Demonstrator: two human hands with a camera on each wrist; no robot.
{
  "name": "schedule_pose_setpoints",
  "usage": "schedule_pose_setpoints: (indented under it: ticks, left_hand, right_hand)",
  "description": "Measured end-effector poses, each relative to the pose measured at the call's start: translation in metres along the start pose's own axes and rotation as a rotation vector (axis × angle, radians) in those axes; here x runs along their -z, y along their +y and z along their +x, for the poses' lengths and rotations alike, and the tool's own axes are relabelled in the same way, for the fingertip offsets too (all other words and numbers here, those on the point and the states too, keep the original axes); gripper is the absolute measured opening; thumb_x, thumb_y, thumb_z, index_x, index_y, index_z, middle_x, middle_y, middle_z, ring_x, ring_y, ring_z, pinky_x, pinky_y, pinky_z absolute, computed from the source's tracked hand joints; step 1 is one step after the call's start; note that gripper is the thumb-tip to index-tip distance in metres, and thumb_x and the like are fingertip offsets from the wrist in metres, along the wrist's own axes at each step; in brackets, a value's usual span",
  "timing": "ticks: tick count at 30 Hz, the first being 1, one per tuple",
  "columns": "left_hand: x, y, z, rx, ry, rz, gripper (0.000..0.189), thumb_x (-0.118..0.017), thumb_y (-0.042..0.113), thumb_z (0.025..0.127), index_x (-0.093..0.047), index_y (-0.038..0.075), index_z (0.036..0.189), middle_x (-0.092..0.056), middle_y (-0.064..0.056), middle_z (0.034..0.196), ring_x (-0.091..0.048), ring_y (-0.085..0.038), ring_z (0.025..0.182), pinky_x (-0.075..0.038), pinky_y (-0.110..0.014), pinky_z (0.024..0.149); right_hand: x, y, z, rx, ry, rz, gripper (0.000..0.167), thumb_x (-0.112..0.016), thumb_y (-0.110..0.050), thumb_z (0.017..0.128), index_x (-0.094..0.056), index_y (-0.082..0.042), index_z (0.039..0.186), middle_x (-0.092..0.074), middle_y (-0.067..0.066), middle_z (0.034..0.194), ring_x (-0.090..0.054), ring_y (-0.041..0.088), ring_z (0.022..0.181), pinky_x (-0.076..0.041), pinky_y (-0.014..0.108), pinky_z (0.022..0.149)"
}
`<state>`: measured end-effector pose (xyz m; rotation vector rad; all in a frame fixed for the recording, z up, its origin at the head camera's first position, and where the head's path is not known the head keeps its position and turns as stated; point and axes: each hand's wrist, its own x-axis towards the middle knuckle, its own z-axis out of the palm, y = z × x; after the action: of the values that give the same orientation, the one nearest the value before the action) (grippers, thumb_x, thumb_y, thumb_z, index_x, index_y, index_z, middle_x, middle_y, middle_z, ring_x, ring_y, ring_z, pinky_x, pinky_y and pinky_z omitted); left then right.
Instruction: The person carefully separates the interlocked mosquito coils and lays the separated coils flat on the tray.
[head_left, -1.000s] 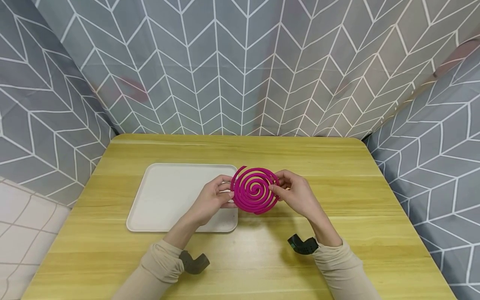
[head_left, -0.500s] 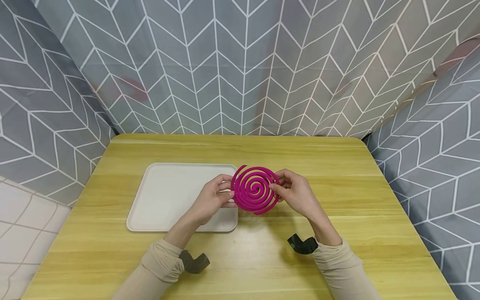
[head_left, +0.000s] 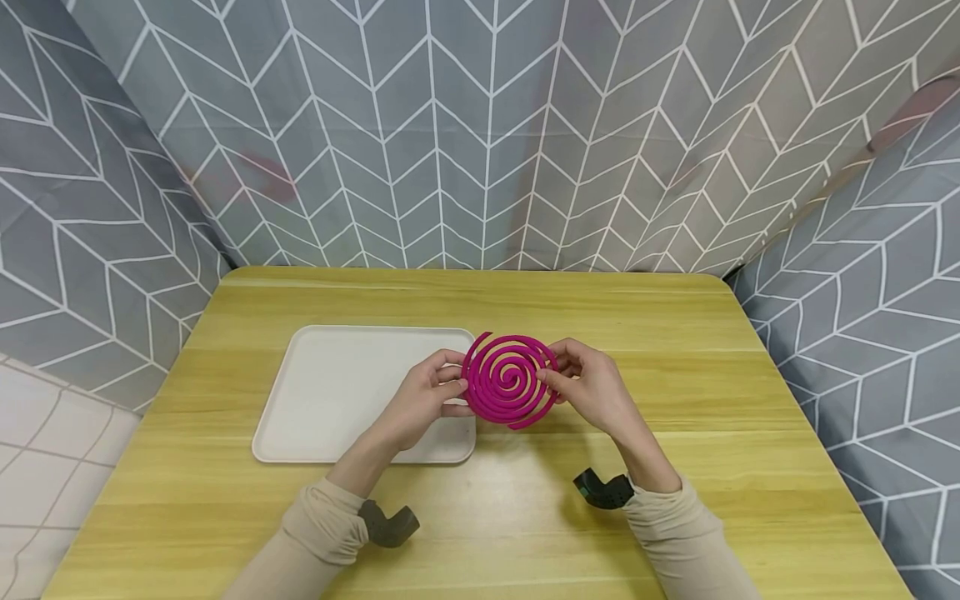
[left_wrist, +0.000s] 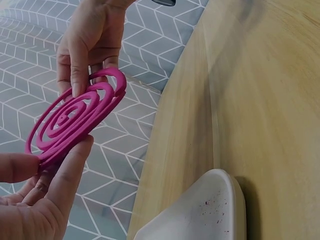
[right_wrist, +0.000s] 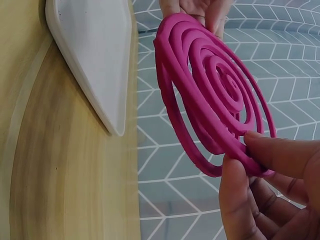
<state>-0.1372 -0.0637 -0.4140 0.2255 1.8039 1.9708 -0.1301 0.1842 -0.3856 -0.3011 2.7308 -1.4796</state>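
A magenta mosquito coil (head_left: pixel 510 380), a flat spiral of round strands, is held up above the table between both hands. My left hand (head_left: pixel 422 402) pinches its left edge, thumb in front and fingers behind. At the opposite edge, my right hand (head_left: pixel 596 386) pinches it between thumb and fingers. The left wrist view has the coil (left_wrist: pixel 75 131) tilted, with strands lying close together. From the right wrist view, the coil (right_wrist: pixel 172 52) shows gaps between its strands, and an outer strand hangs apart along the lower side. Parts of the fingers are hidden behind it.
A white rectangular tray (head_left: pixel 352 387) lies on the wooden table (head_left: pixel 675 333), left of the coil and partly under the left hand. Small reddish specks (left_wrist: pixel 212 210) dot the tray's corner. Grey patterned curtains (head_left: pixel 465 133) stand behind the table and at its sides.
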Motion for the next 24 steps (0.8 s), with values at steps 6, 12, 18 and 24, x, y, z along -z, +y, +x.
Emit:
schedule_pose_setpoints:
  ticks: [6, 12, 18, 24]
  left_hand:
    - [0.0, 0.0, 0.0002, 0.0, -0.006, -0.001, 0.027, -0.045, 0.005, 0.101, -0.045, -0.001, 0.128, -0.062, -0.024, 0.119, -0.069, -0.015, 0.088, -0.062, -0.046, 0.084]
    - [0.0005, -0.0012, 0.0003, -0.005, -0.008, 0.007, 0.026, -0.045, 0.003, 0.102, -0.045, -0.001, 0.127, -0.062, -0.025, 0.121, -0.07, -0.016, 0.089, -0.061, -0.049, 0.087]
    - [0.001, -0.0006, -0.0004, -0.028, -0.01, 0.043, 0.025, -0.046, -0.001, 0.1, -0.047, -0.002, 0.125, -0.064, -0.027, 0.123, -0.071, -0.016, 0.093, -0.061, -0.044, 0.088]
    - [0.002, -0.0008, -0.0017, -0.051, -0.021, 0.056, 0.024, -0.046, -0.001, 0.1, -0.048, -0.003, 0.124, -0.064, -0.028, 0.122, -0.071, -0.015, 0.091, -0.061, -0.044, 0.089]
  right_hand:
    - [-0.0007, 0.0001, -0.0002, 0.003, 0.014, -0.01, 0.021, -0.071, -0.008, 0.088, -0.065, -0.002, 0.108, -0.067, 0.013, 0.083, -0.063, 0.016, 0.066, -0.063, 0.041, 0.057]
    - [-0.0015, 0.001, -0.0003, -0.014, 0.015, 0.008, 0.022, -0.069, -0.008, 0.089, -0.065, -0.001, 0.109, -0.066, 0.014, 0.084, -0.064, 0.016, 0.065, -0.062, 0.044, 0.058]
    - [-0.002, 0.0003, 0.0, -0.063, 0.011, 0.028, 0.019, -0.069, -0.01, 0.09, -0.066, 0.0, 0.106, -0.067, 0.016, 0.085, -0.065, 0.015, 0.063, -0.063, 0.04, 0.057]
    - [-0.002, 0.0002, 0.0001, -0.082, -0.008, 0.049, 0.016, -0.067, -0.011, 0.092, -0.065, 0.001, 0.103, -0.069, 0.016, 0.085, -0.065, 0.014, 0.063, -0.063, 0.035, 0.056]
